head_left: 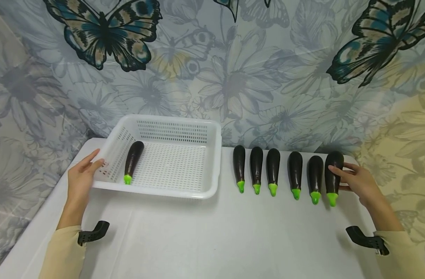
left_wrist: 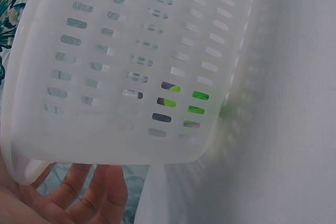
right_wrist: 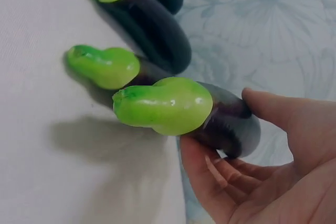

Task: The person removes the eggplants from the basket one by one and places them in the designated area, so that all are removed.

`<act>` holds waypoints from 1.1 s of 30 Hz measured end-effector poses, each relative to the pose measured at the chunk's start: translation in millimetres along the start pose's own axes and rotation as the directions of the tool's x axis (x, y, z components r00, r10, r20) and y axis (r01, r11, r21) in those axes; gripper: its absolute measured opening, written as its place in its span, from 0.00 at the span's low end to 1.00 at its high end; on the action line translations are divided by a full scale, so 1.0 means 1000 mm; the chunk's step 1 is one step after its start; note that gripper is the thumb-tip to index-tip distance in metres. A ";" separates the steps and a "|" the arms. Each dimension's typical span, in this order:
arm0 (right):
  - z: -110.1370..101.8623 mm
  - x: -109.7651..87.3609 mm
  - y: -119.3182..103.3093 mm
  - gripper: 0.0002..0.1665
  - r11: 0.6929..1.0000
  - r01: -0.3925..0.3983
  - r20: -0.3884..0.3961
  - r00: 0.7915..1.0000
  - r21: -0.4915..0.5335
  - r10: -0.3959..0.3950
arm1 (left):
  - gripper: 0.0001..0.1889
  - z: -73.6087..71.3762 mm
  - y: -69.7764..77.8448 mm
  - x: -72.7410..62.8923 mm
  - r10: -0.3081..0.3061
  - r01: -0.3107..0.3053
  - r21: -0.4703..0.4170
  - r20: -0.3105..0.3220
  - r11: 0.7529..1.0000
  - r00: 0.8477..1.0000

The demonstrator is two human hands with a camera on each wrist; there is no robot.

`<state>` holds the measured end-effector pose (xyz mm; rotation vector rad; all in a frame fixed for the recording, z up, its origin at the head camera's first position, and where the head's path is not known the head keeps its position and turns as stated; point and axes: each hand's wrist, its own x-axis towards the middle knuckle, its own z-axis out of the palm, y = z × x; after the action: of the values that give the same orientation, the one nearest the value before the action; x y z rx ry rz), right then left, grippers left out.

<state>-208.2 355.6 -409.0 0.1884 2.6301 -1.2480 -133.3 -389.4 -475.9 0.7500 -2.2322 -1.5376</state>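
My right hand point(head_left: 364, 186) pinches the rightmost eggplant point(head_left: 334, 170) between thumb and fingers. Its bright green stem end point(right_wrist: 168, 106) points toward the near side, and a shadow apart from it suggests it is lifted off the cloth. On the left, my left hand point(head_left: 81, 176) grips the left rim of a white perforated plastic basket point(head_left: 184, 193). Fingers point(left_wrist: 113, 187) show beneath that rim in the left wrist view. Inside the basket, along its left side, lies one eggplant point(head_left: 134, 161), its green end toward me.
Several more eggplants stand in a row left of the held one, among them a neighbouring eggplant point(head_left: 315, 176) and the row's leftmost eggplant point(head_left: 239, 164). A white cloth point(head_left: 212, 236) covers the table. Behind it rises a butterfly-patterned backdrop point(head_left: 233, 85).
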 end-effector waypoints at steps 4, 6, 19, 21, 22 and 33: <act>-0.003 0.002 0.009 0.53 0.999 -0.022 0.006 1.000 -0.025 0.022 | 0.26 0.000 -0.010 0.008 0.011 -0.011 0.014 0.006 1.000 1.000; -0.004 0.004 0.013 0.52 0.998 -0.041 0.016 0.999 -0.055 0.042 | 0.26 0.000 -0.015 0.011 0.015 -0.015 0.023 0.004 1.000 1.000; 0.007 0.013 0.026 0.48 0.998 -0.060 -0.015 0.998 0.012 0.060 | 0.27 0.002 0.036 -0.024 -0.057 0.057 0.004 0.011 0.998 0.998; 0.009 0.013 0.025 0.48 0.998 -0.055 -0.013 0.998 0.014 0.055 | 0.26 0.002 0.042 -0.028 -0.073 0.073 0.011 0.016 0.997 0.997; 0.010 0.012 0.025 0.48 0.999 -0.052 -0.012 0.999 0.012 0.053 | 0.27 0.002 0.037 -0.024 -0.064 0.064 0.012 0.018 0.998 0.998; 0.021 0.016 0.017 0.50 0.999 -0.036 0.004 0.999 -0.005 0.036 | 0.27 0.002 0.026 -0.019 -0.053 0.053 0.026 0.009 0.998 0.999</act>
<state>-217.3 349.9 -438.4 0.2311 2.6140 -1.2284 -124.8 -369.6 -451.8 0.8174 -2.2602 -1.5430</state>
